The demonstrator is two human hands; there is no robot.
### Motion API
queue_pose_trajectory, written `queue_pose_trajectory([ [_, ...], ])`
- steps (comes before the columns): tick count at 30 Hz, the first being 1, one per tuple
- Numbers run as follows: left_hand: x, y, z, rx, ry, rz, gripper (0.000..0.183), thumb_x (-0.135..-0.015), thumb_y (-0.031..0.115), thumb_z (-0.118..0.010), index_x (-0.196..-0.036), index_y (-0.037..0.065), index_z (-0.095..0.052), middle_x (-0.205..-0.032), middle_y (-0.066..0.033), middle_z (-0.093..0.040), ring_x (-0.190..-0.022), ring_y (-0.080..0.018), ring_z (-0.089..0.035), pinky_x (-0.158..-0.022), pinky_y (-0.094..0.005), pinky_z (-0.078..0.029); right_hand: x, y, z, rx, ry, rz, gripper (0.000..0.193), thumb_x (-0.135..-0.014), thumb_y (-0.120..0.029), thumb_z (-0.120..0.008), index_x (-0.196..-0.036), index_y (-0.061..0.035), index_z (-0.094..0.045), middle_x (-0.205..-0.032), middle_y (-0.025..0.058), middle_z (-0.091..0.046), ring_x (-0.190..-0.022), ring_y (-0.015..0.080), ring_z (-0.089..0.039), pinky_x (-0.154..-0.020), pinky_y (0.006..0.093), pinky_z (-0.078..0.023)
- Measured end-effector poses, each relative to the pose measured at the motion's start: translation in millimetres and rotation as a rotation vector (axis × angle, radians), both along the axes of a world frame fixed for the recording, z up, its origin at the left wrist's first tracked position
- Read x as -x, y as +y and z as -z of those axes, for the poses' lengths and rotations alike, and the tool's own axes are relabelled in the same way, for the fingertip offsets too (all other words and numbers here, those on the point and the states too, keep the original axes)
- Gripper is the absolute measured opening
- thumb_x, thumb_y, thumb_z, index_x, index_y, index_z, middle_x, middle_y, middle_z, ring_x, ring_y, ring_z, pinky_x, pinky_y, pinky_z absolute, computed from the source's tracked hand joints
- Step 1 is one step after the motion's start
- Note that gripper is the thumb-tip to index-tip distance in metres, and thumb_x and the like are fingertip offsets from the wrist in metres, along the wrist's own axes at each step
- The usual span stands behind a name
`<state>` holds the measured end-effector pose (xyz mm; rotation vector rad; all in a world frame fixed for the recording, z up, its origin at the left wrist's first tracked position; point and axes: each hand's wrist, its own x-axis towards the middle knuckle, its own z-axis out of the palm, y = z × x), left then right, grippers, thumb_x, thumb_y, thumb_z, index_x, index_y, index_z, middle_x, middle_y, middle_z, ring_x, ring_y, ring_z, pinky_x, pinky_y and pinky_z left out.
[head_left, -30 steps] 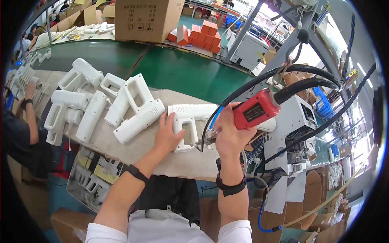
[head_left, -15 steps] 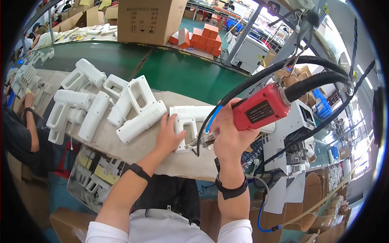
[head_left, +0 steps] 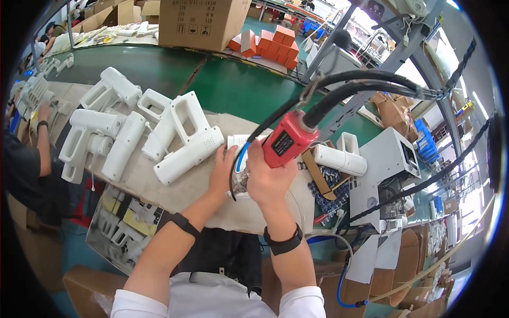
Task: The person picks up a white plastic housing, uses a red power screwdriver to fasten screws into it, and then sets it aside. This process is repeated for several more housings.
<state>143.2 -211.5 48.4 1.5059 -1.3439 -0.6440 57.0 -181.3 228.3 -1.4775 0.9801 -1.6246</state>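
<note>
Tool (head_left: 289,140), right hand (head_left: 271,177), both shifted leftward

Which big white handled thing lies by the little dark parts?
The white handled thing right of the red tool; the other big ones are left of it.

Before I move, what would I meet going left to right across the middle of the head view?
Co-worker's hand, near group of white handled casings, left hand, right hand gripping the red tool, separate white casing, boxy white machine, blue crates.
</note>
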Motion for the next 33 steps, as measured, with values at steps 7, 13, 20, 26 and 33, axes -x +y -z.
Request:
queue_pose_trajectory([
  [7, -15.7, -20.1, 34.0, 0.037, 0.054, 0.084, 0.068, -0.08, 0.02, -0.069, -0.142, 0.015, -0.04, -0.152, -0.0207, -0.024, -0.133, -0.0408, -0.04, -0.107, -0.0426, -0.039, 1.6, 0.4, -1.7, 0.019, -0.086, -0.063, 0.013, -0.09, -0.01, -0.068, -0.086, -0.001, -0.059, -0.065, -0.0004, -0.058, -0.054, 0.0062, -0.054, -0.05, 0.0225, -0.042],
  [13, -19.9, 46.4, -32.0, -0.111, 0.083, 0.087, 0.081, -0.068, 0.016, -0.077, -0.14, 0.004, -0.043, -0.137, -0.0226, -0.048, -0.128, -0.0339, -0.048, -0.101, -0.0387, -0.044, 67.1, 4.7, -67.6, 0.177, -0.258, 0.084, 0.011, -0.089, -0.01, -0.07, -0.087, -0.0029, -0.062, -0.066, -0.0019, -0.057, -0.053, 0.005, -0.05, -0.049, 0.0223, -0.039],
  [20, -56.3, 177.2, -74.7, -0.422, 0.519, 0.492, 0.074, -0.056, -0.011, -0.071, -0.128, -0.007, -0.053, -0.148, -0.0218, -0.04, -0.11, -0.0308, -0.063, -0.084, -0.0392, -0.057, 93.9, -5.8, -79.5, 0.334, -0.02, 0.199, 0.025, -0.083, -0.015, -0.071, -0.099, -0.0007, -0.058, -0.071, 0.0133, -0.063, -0.062, 0.0143, -0.058, -0.061, 0.0327, -0.048],
  [26, 129.1, 169.5, -54.7, -0.7, 0.209, 1.246, 0.054, -0.07, -0.001, -0.08, -0.12, -0.004, -0.061, -0.127, -0.0136, -0.061, -0.104, -0.0185, -0.063, -0.087, -0.0326, -0.053, 114.7, 12.3, -78.1, 0.187, -0.083, 0.052, 0.025, -0.083, -0.014, -0.068, -0.101, -0.0006, -0.059, -0.078, 0.0196, -0.066, -0.07, 0.0337, -0.067, -0.066, 0.0367, -0.05],
  [33, 283.7, 208.3, 75.6, 0.121, 0.392, 1.362, 0.049, -0.095, 0.024, -0.061, -0.136, 0.002, -0.048, -0.139, -0.014, -0.053, -0.125, -0.0246, -0.052, -0.104, -0.0362, -0.043, 101.8, 26.0, -75.3, 0.149, 0.151, 0.149, 0.03, -0.084, -0.022, -0.073, -0.106, -0.0041, -0.063, -0.073, 0.0051, -0.062, -0.065, 0.0131, -0.056, -0.064, 0.0311, -0.047],
])
